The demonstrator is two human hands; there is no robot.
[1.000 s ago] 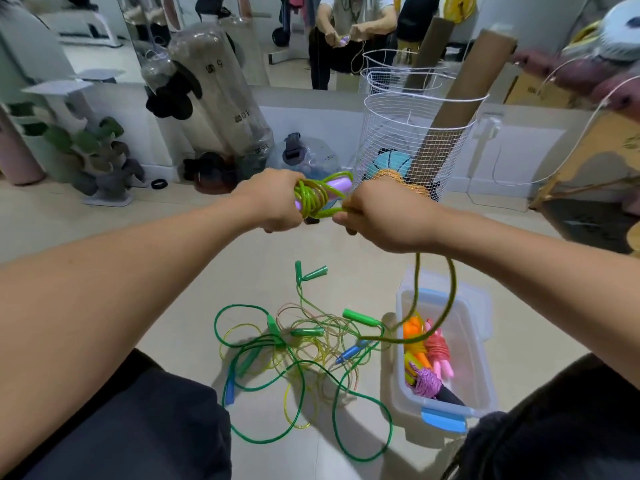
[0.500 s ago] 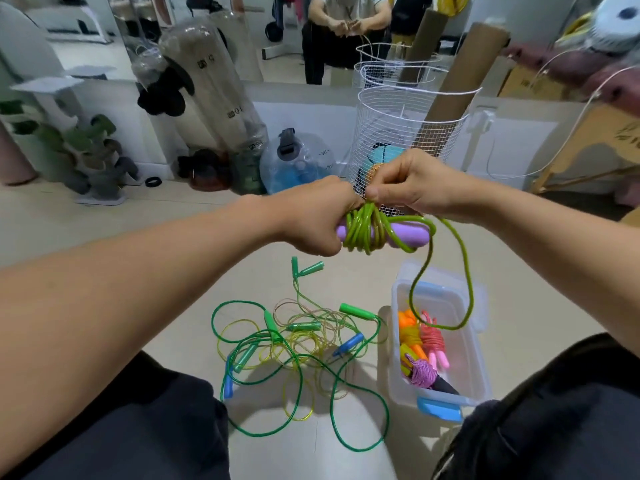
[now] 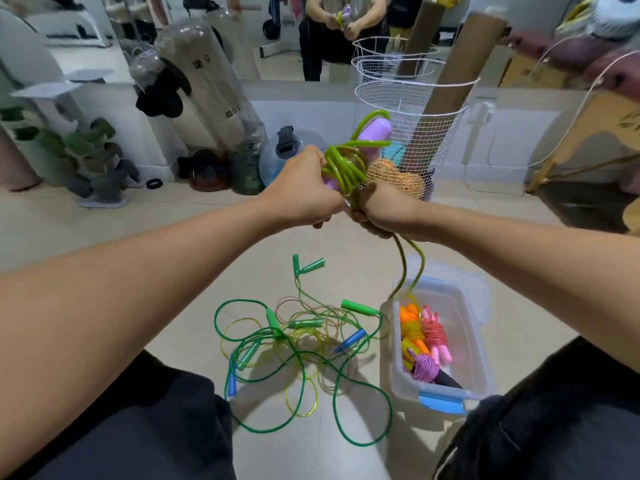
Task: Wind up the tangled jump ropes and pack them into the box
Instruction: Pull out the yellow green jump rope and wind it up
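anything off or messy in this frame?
Yes: several jump ropes lie knotted in one heap on the floor, left of the box. The green rope in the left hand is only part wound; its loose loop dangles from the right hand.

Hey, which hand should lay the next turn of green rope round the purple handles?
Probably the right hand: it already pinches the green rope just below the coil, with the loose tail hanging from it. The left hand is busy gripping the purple handles.
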